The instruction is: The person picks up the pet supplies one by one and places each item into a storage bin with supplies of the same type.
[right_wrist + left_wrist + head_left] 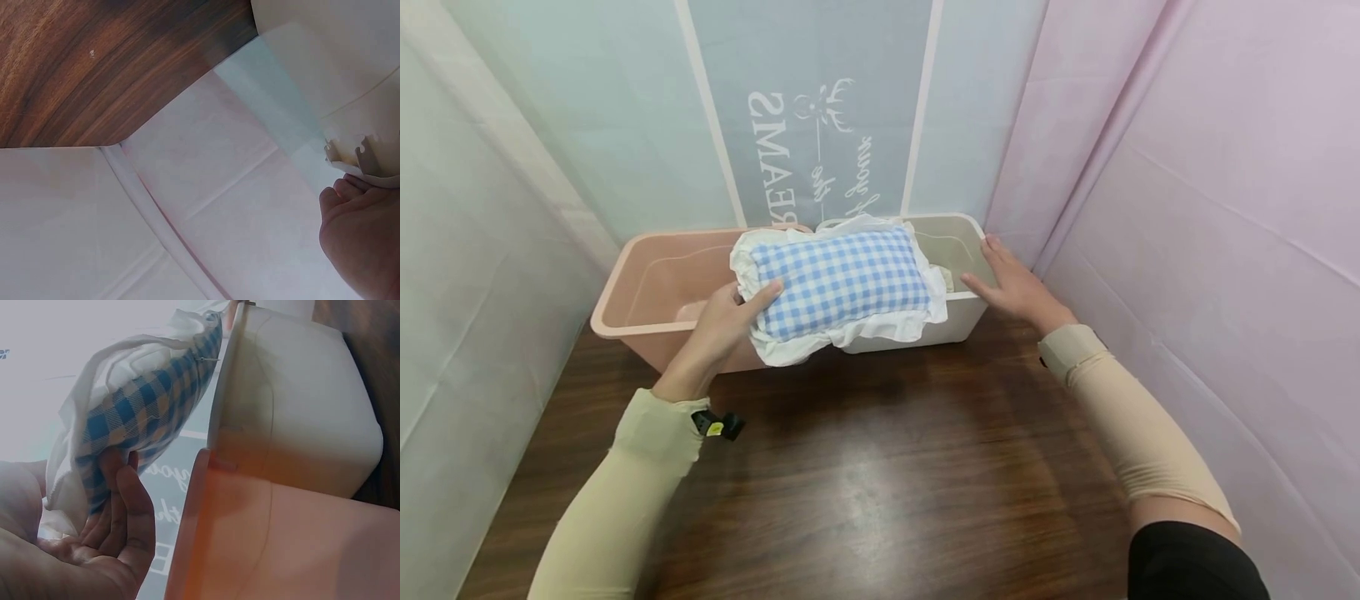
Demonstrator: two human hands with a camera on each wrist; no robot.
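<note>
A small pillow (842, 283) in blue-and-white check with a white ruffled edge is held above the two bins, overlapping both in the head view. My left hand (722, 327) grips its left end, thumb on top and fingers (134, 503) curled beneath. Beyond the pillow's right end, my right hand (1018, 287) rests at the right side of a white bin (958, 227), its fingers extended along the rim and its thumb spread toward the front edge. Left of that bin stands a pink bin (647, 250), partly covered by the pillow.
A pale item (946, 277) lies inside the white bin, mostly hidden by the pillow. Both bins stand on a dark wooden table (857, 467). A printed curtain (820, 50) hangs behind, with pale fabric walls (1232, 217) at either side.
</note>
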